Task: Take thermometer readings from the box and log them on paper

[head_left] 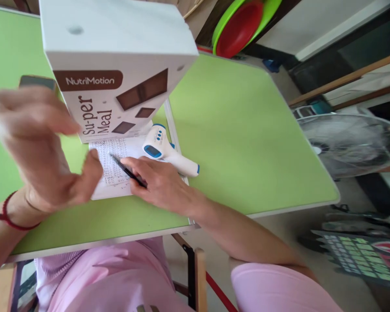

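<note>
Two bare forearms and hands reach in from the bottom of the frame. The left hand, at the left edge, is blurred; its wrist wears a thin red cord bracelet. The right hand, at centre, has no rings or bands visible. A pink short sleeve shows at lower right, and pink ribbed clothing fills the bottom centre.

The left hand is raised and blurred, palm turned inward, fingers spread loosely and slightly curled, thumb pointing right; it holds nothing. A red cord circles its wrist, and the bare forearm runs off to the lower left. The right hand lies low, knuckles up, its grip pinched closed with fingertips pointing left. Its forearm stretches back to the lower right, ending in a pink sleeve.
</note>
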A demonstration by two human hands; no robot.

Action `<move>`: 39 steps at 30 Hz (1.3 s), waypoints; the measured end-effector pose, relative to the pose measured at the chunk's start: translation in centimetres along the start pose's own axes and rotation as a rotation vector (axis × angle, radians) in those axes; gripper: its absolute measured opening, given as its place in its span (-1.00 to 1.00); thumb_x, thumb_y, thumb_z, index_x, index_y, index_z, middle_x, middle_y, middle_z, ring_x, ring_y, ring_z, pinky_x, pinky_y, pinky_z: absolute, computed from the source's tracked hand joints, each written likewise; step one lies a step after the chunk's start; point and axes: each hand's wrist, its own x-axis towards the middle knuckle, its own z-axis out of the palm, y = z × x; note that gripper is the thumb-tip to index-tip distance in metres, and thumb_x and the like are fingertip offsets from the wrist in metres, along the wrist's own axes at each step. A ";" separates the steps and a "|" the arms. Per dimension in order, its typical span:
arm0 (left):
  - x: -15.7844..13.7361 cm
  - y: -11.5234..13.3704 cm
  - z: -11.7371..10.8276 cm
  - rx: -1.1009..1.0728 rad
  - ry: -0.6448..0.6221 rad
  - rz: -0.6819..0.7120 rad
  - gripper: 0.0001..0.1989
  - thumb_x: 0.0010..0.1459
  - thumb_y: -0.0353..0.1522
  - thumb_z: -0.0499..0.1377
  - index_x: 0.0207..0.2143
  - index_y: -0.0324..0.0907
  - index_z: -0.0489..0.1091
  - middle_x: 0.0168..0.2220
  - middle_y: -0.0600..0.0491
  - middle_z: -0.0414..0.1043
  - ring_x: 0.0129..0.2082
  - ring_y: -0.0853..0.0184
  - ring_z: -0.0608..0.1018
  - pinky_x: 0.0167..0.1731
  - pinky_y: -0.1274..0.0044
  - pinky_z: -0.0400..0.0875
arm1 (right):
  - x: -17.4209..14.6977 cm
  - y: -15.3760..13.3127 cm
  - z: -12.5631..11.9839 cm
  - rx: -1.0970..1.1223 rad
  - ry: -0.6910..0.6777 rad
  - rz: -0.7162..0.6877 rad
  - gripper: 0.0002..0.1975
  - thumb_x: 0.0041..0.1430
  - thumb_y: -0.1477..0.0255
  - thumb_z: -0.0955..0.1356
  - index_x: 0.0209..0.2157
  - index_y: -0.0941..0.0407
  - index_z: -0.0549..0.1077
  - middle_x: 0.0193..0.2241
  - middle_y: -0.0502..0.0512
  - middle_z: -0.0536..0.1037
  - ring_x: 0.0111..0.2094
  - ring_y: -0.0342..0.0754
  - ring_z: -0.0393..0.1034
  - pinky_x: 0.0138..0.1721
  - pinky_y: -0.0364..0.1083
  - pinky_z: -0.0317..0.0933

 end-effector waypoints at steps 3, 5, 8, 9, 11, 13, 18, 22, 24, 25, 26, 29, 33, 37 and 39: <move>-1.3 3.2 0.7 -0.023 -0.232 0.462 -0.89 0.09 -0.40 0.17 -0.30 -0.03 0.37 -0.32 0.13 0.46 -0.35 0.30 0.51 -0.35 0.42 0.48 | -0.2 1.1 -0.9 0.196 0.084 -0.028 -0.67 0.26 0.53 0.23 0.03 0.09 0.40 -0.45 -0.01 0.45 -0.47 -0.16 0.31 -0.47 -0.16 0.24; -2.1 5.0 1.9 0.076 -0.386 0.741 -0.91 0.14 -0.47 0.12 -0.39 -0.16 0.39 -0.45 0.06 0.42 -0.45 0.29 0.47 -0.38 0.41 0.45 | -0.4 1.6 -1.4 0.339 0.207 -0.028 -0.69 0.30 0.51 0.21 0.03 0.06 0.41 -0.39 0.02 0.46 -0.38 -0.14 0.37 -0.35 -0.12 0.33; -3.5 6.2 3.7 0.051 -0.539 0.701 -0.88 0.11 -0.44 0.15 -0.49 -0.19 0.36 -0.51 0.09 0.33 -0.55 0.34 0.35 -0.19 0.32 0.45 | -0.5 2.0 -1.6 0.486 0.308 0.064 -0.65 0.32 0.37 0.25 0.12 0.02 0.33 -0.21 0.12 0.48 -0.22 -0.05 0.42 -0.19 -0.01 0.40; -3.9 6.4 4.0 0.056 -0.592 0.660 -0.87 0.09 -0.38 0.21 -0.50 -0.19 0.35 -0.52 0.11 0.31 -0.55 0.34 0.35 -0.09 0.25 0.43 | -0.5 2.1 -1.4 0.529 0.312 0.096 -0.61 0.30 0.31 0.28 0.14 0.01 0.30 -0.20 0.13 0.47 -0.21 -0.03 0.42 -0.18 0.02 0.40; -4.6 6.5 4.4 0.090 -0.670 0.602 -0.74 0.03 -0.23 0.32 -0.49 -0.18 0.34 -0.51 0.13 0.31 -0.53 0.33 0.36 0.07 0.10 0.34 | -0.6 2.1 -1.1 0.614 0.321 0.131 -0.57 0.20 0.22 0.38 0.06 0.02 0.32 -0.27 0.09 0.46 -0.27 -0.04 0.41 -0.21 0.01 0.41; -5.1 6.6 4.4 0.140 -0.701 0.584 -0.64 -0.02 -0.12 0.38 -0.47 -0.18 0.35 -0.50 0.13 0.32 -0.49 0.29 0.39 0.15 0.00 0.24 | -0.7 2.0 -0.6 0.710 0.340 0.145 -0.66 0.16 0.18 0.42 -0.11 0.04 0.36 -0.39 0.01 0.41 -0.38 -0.10 0.35 -0.29 -0.03 0.39; -5.5 6.7 4.6 0.243 -0.631 0.592 -0.87 0.08 -0.40 0.25 -0.45 -0.18 0.32 -0.49 0.12 0.29 -0.46 0.27 0.39 0.17 -0.10 0.19 | -0.6 1.2 -0.1 0.941 0.277 0.195 -0.67 0.32 0.18 0.22 -0.22 0.11 0.49 -0.44 0.02 0.42 -0.42 -0.14 0.37 -0.30 -0.05 0.37; -5.4 6.4 4.7 0.295 -0.644 0.536 -0.88 0.02 -0.52 0.18 -0.41 -0.18 0.29 -0.47 0.09 0.31 -0.40 0.21 0.42 0.13 -0.15 0.23 | 0.0 0.7 -0.1 0.874 0.209 0.360 -0.75 0.25 0.29 0.27 -0.28 0.13 0.52 -0.46 0.01 0.49 -0.42 -0.15 0.41 -0.36 -0.11 0.36; -5.3 6.3 4.7 0.296 -0.672 0.524 -0.89 0.03 -0.53 0.16 -0.40 -0.18 0.29 -0.46 0.08 0.32 -0.38 0.21 0.42 0.13 -0.13 0.25 | 0.2 0.5 0.0 0.757 0.235 0.394 -0.86 0.13 0.35 0.34 -0.35 0.12 0.49 -0.50 -0.03 0.49 -0.49 -0.18 0.36 -0.45 -0.16 0.30; -5.3 6.2 4.6 0.294 -0.684 0.522 -0.89 0.04 -0.53 0.15 -0.39 -0.18 0.29 -0.45 0.08 0.32 -0.38 0.21 0.42 0.14 -0.11 0.25 | 0.2 0.5 0.1 0.694 0.255 0.395 -0.90 0.08 0.38 0.37 -0.38 0.12 0.48 -0.51 -0.05 0.49 -0.52 -0.20 0.33 -0.48 -0.17 0.27; -5.3 6.2 4.6 0.291 -0.694 0.520 -0.89 0.05 -0.53 0.15 -0.39 -0.18 0.29 -0.45 0.08 0.32 -0.37 0.21 0.42 0.14 -0.11 0.24 | 0.2 0.5 0.2 0.637 0.267 0.389 -0.93 0.04 0.41 0.38 -0.40 0.11 0.45 -0.52 -0.06 0.49 -0.54 -0.21 0.30 -0.51 -0.19 0.23; -5.2 6.3 4.5 0.296 -0.701 0.520 -0.91 0.08 -0.51 0.14 -0.36 -0.18 0.29 -0.44 0.07 0.33 -0.37 0.20 0.42 0.15 -0.11 0.23 | 0.1 0.6 0.4 0.528 0.272 0.343 -0.94 0.04 0.44 0.38 -0.44 0.09 0.38 -0.56 -0.10 0.44 -0.59 -0.24 0.22 -0.55 -0.19 0.17; -5.3 6.4 4.6 0.331 -0.700 0.530 -0.92 0.10 -0.50 0.14 -0.33 -0.19 0.32 -0.43 0.06 0.35 -0.36 0.21 0.42 0.15 -0.09 0.24 | 0.0 0.7 0.7 0.498 0.289 0.230 -0.87 0.16 0.42 0.34 -0.46 0.08 0.34 -0.56 -0.09 0.44 -0.56 -0.23 0.24 -0.51 -0.18 0.20; -5.4 6.5 4.5 0.343 -0.705 0.533 -0.91 0.10 -0.50 0.14 -0.32 -0.19 0.33 -0.43 0.05 0.36 -0.35 0.20 0.43 0.16 -0.07 0.25 | 0.0 0.8 0.9 0.507 0.285 0.178 -0.83 0.21 0.39 0.33 -0.46 0.07 0.33 -0.56 -0.09 0.43 -0.55 -0.22 0.25 -0.50 -0.17 0.19; -5.4 6.5 4.5 0.351 -0.703 0.533 -0.91 0.10 -0.50 0.14 -0.31 -0.19 0.34 -0.43 0.05 0.36 -0.34 0.19 0.43 0.15 -0.07 0.25 | 0.0 0.9 0.9 0.504 0.279 0.185 -0.82 0.22 0.35 0.32 -0.46 0.07 0.33 -0.56 -0.09 0.43 -0.55 -0.22 0.24 -0.51 -0.16 0.19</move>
